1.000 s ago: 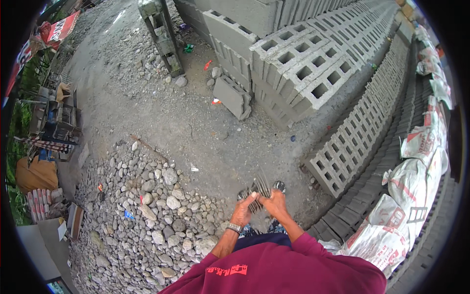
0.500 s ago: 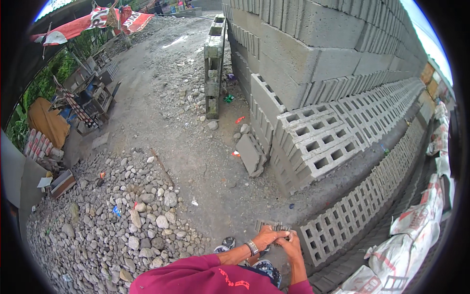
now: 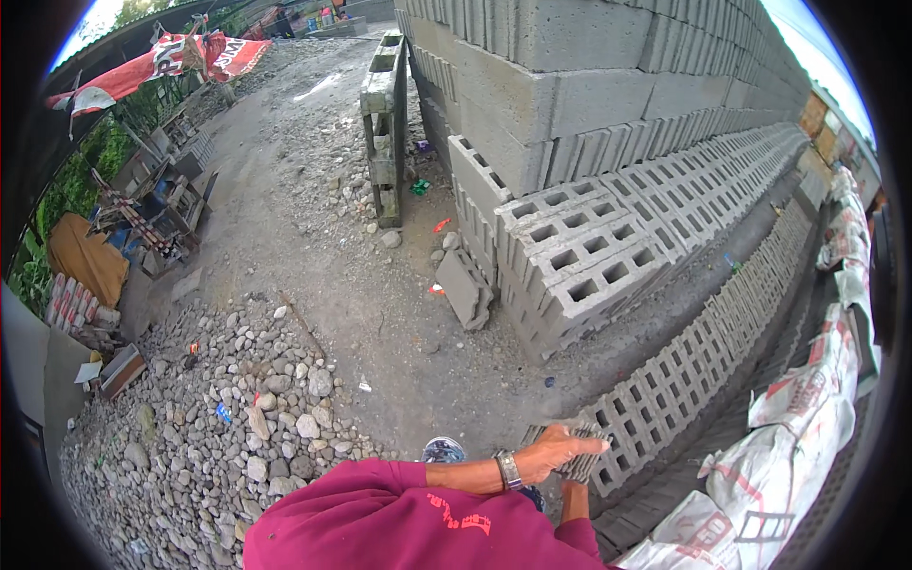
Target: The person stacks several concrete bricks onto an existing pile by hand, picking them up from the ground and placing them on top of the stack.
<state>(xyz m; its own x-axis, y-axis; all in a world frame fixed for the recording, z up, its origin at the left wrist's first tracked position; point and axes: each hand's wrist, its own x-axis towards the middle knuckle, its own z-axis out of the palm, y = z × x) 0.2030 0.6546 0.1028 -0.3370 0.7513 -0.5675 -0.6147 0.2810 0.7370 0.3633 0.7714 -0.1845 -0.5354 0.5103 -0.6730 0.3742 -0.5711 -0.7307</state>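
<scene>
A grey ribbed concrete block [image 3: 581, 465] is at the near end of the low row of hollow concrete blocks [image 3: 655, 407]. Over its top lies my left hand [image 3: 545, 453], a watch at the wrist, with the fingers bent over the ribbed face and the index finger reaching toward the row. My right hand [image 3: 575, 491] is beneath the block. Only its wrist and lower part show, and its fingers are hidden. Whether the block touches the row cannot be made out.
Ahead to the right rises a tall block stack [image 3: 589, 104], with a lower stack of hollow blocks [image 3: 570, 249] at its foot. White sacks [image 3: 788, 427] line the right side. Loose stones [image 3: 228, 418] cover the ground at left. A broken slab [image 3: 464, 290] leans near the stack.
Both hands have moved right, to the near end of the block row. They were close together before; now the left is above the ribbed block and the right below it. The view has shifted slightly.
</scene>
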